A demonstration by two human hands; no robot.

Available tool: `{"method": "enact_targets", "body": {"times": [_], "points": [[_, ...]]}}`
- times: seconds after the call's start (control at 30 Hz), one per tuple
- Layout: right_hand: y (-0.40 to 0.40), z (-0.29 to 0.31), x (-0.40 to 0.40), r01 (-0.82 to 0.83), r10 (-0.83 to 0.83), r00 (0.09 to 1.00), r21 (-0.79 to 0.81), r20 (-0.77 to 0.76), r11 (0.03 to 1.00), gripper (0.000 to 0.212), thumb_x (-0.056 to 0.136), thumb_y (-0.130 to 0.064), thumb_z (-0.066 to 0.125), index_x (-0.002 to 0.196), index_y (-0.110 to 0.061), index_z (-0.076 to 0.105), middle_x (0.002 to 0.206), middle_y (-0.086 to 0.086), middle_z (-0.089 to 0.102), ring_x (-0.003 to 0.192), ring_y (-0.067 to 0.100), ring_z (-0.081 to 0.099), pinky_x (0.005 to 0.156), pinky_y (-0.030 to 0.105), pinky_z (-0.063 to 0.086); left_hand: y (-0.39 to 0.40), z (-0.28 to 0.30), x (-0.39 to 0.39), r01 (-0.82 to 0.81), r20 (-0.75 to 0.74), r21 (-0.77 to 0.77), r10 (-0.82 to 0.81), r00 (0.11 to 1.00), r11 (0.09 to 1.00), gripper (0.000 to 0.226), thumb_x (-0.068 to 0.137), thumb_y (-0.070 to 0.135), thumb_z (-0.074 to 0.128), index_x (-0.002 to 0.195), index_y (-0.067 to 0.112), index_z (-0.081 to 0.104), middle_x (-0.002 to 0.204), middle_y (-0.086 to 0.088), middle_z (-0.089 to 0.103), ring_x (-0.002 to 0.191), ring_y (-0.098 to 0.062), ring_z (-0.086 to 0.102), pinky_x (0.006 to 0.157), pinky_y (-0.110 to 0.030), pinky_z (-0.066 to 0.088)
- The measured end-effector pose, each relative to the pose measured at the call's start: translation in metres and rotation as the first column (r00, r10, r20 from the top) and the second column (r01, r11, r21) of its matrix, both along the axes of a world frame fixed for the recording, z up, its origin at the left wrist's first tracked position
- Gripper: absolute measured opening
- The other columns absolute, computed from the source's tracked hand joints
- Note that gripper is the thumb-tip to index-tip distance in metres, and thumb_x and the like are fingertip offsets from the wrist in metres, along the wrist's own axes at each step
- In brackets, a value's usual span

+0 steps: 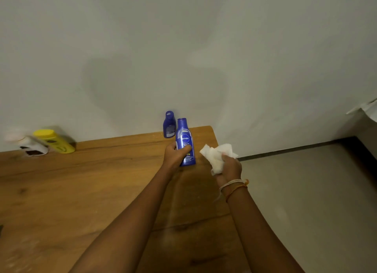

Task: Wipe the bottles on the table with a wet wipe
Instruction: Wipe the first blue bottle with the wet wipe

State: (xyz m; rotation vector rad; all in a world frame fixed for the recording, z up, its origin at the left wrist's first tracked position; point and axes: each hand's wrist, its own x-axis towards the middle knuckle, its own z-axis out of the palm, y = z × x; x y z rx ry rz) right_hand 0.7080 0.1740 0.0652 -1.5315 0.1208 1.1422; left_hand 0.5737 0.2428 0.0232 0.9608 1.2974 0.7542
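Reference landmark: the Nivea bottle (185, 142). Far to its left, against the wall, I see a white bottle (32, 145) and a yellow bottle (55, 141) side by side, both blurred. Just behind it stands a smaller blue bottle (169, 125). My left hand (175, 155) grips the Nivea bottle around its lower body, over the table (81, 191) near the far corner. Just right of it, my right hand (229, 166) holds the crumpled wet wipe (216, 156), apart from the bottle. I judge wiping of this bottle pending or in progress; which bottles are finished I cannot tell.
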Motion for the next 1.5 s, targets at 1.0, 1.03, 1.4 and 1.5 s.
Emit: {"method": "enact_targets", "body": {"times": [1.0, 1.03, 1.4, 1.5], "points": [[-0.133, 0.119, -0.138, -0.161, 0.066, 0.976, 0.478, 0.21, 0.864, 0.029, 0.092, -0.001, 0.054, 0.121, 0.002, 0.058, 0.112, 0.013, 0.064, 0.097, 0.025, 0.064, 0.078, 0.039, 0.056, -0.204, 0.117, -0.14, 0.053, 0.769, -0.241, 0.158, 0.619, 0.969, 0.054, 0.083, 0.045, 0.055, 0.122, 0.008, 0.053, 0.096, -0.012, 0.064, 0.081, -0.023, 0.06, 0.069, -0.033, 0.048], [-0.135, 0.121, -0.144, -0.183, 0.041, 0.956, 0.48, 0.29, 0.858, 0.034, 0.091, 0.003, 0.055, 0.125, -0.001, 0.057, 0.116, 0.01, 0.063, 0.096, 0.019, 0.063, 0.078, 0.035, 0.057, -0.208, 0.115, -0.143, 0.054, 0.777, -0.244, 0.162, 0.609, 0.968, 0.054, 0.082, 0.044, 0.056, 0.122, 0.008, 0.053, 0.095, -0.012, 0.063, 0.081, -0.023, 0.06, 0.069, -0.033, 0.047], [-0.129, 0.119, -0.175, -0.625, 0.006, 0.362, 0.238, 0.932, 0.743, 0.024, 0.09, 0.001, 0.055, 0.111, -0.006, 0.067, 0.115, 0.01, 0.06, 0.095, 0.002, 0.057, 0.072, -0.001, 0.042, -0.218, 0.106, -0.138, 0.054, 0.721, -0.292, 0.183, 0.668, 0.955, 0.056, 0.083, 0.055, 0.057, 0.118, 0.012, 0.06, 0.09, -0.008, 0.068, 0.078, -0.021, 0.062, 0.068, -0.033, 0.046], [-0.128, 0.117, -0.179, -0.704, 0.043, 0.152, 0.078, 0.987, 0.706, 0.037, 0.091, 0.006, 0.048, 0.123, -0.007, 0.061, 0.135, 0.007, 0.053, 0.121, 0.008, 0.048, 0.091, -0.005, 0.031, -0.211, 0.11, -0.132, 0.009, 0.727, -0.282, 0.207, 0.655, 0.96, 0.047, 0.082, 0.049, 0.062, 0.109, 0.012, 0.067, 0.093, -0.008, 0.07, 0.085, -0.023, 0.063, 0.084, -0.037, 0.045]]}}
